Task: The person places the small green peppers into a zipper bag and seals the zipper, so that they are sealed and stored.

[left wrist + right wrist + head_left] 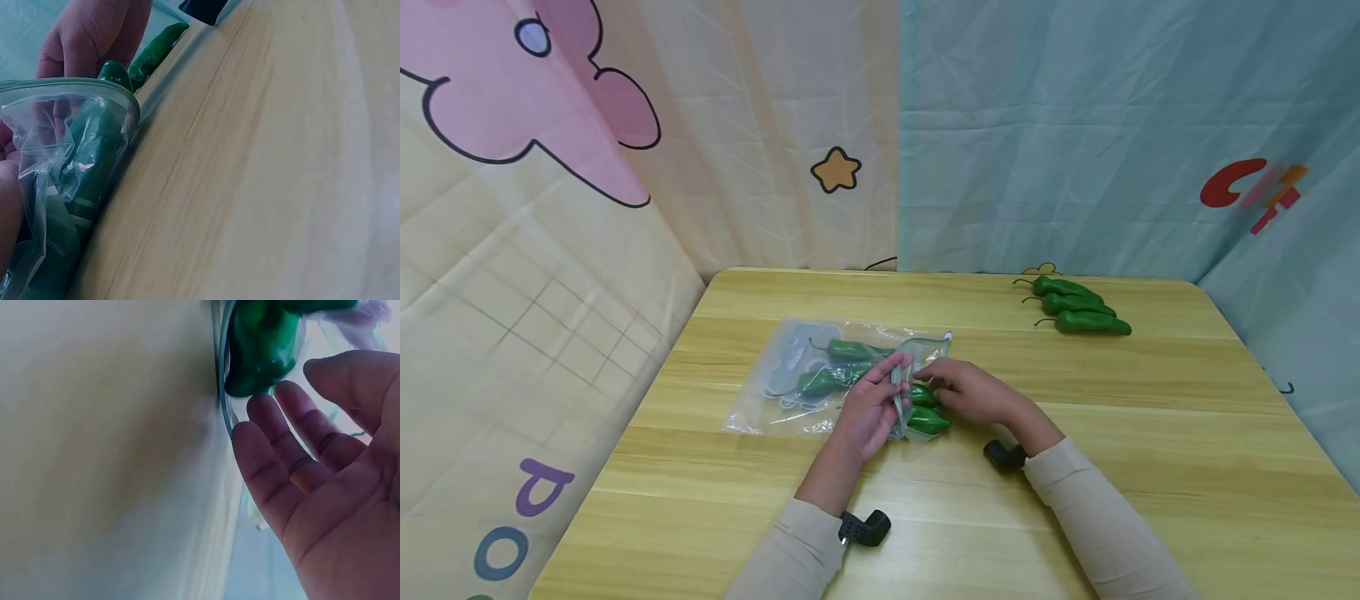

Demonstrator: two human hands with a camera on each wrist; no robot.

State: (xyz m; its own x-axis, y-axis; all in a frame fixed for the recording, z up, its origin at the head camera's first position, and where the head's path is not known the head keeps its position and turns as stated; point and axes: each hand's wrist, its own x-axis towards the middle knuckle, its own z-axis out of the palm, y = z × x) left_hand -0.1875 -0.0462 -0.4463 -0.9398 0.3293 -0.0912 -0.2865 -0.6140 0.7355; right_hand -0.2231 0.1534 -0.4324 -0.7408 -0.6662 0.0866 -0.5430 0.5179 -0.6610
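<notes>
A clear zip bag (748, 412) lies flat on the table with its mouth toward the right. Inside it are several green peppers (826, 382), some reaching as far as the mouth. My left hand (867, 417) grips the bag at the rim, thumb and fingers around the plastic. At the opening is my right hand (976, 393), its fingers loosely bent and the thumb apart in the right wrist view. Its fingertips are right at the tip of a green pepper (262, 347). In the left wrist view the bag's rim (94, 86) arches over a pepper (94, 134).
Three more green peppers (1092, 322) lie side by side at the back right of the wooden table (1180, 433). Printed curtains (1037, 133) hang behind and beside the table. A black camera mount sits on each wrist.
</notes>
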